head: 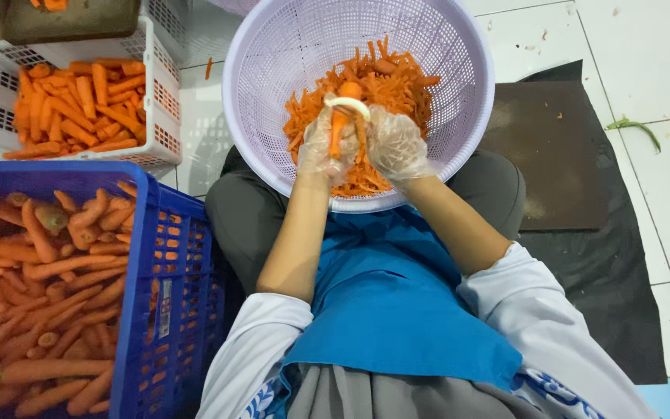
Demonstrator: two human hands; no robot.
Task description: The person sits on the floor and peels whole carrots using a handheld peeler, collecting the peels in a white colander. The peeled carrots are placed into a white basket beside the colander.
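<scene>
Both my hands wear thin clear plastic gloves and work over a round lavender basket (257,46) resting on my lap. My left hand (321,146) grips a carrot (341,116) that points away from me. My right hand (394,143) holds a white peeler (348,103) whose curved head lies across the carrot's far part. Under the hands a heap of orange carrot peelings (385,81) fills the basket's bottom.
A blue crate (145,256) of unpeeled carrots stands at my left. A white crate (157,85) of peeled carrots sits behind it on the tiled floor. A dark mat (560,155) lies at the right, with a green scrap (633,126) beyond it.
</scene>
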